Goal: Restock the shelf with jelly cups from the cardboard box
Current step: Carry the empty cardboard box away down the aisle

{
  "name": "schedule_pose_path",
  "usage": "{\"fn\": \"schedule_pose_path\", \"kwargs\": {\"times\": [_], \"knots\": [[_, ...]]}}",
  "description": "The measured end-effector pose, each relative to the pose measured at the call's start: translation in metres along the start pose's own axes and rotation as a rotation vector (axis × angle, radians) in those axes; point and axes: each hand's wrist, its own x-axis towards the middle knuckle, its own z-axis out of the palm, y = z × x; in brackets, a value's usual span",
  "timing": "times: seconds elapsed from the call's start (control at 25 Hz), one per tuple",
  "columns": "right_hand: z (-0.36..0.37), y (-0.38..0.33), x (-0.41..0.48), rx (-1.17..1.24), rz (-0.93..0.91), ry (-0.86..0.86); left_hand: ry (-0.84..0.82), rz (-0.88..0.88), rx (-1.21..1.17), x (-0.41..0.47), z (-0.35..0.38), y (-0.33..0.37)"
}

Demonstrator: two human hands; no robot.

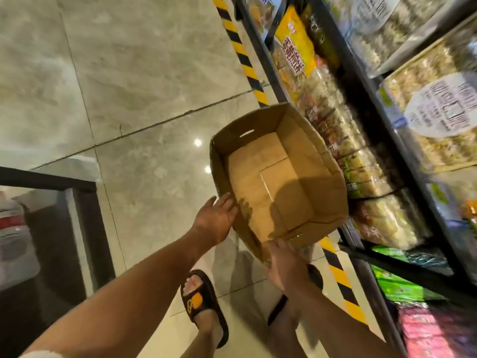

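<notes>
While I stand at the dark metal shelf (358, 73), the open brown cardboard box (265, 182) hangs tilted just beside its lower tier, bare bottom flaps showing. My left hand (216, 218): fingers straight, slightly spread, pressed flat on the box's left outer wall near the rim. My right hand (284, 264): on the near corner; cannot tell whether the fingers curl over the edge. Blurred clear snack packs (369, 177) fill the shelf. Grey tiled floor (142, 99) below.
</notes>
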Motion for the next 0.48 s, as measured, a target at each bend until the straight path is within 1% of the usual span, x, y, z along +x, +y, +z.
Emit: {"fn": "schedule_pose_path", "kwargs": {"times": [0.12,0.2,0.4,0.48], "knots": [[0.019,0.003,0.022,-0.069,-0.029,-0.019,-0.111,-0.021,0.091,0.024,0.011,-0.007],[0.019,0.006,0.028,-0.132,-0.043,-0.022,-0.120,-0.067,0.084,0.025,0.017,-0.006],[0.011,0.022,0.019,-0.289,-0.065,0.030,-0.137,-0.119,-0.014,-0.006,0.039,0.020],[0.015,0.032,0.014,-0.347,-0.066,0.062,-0.185,-0.144,-0.086,-0.016,0.050,0.040]]}}
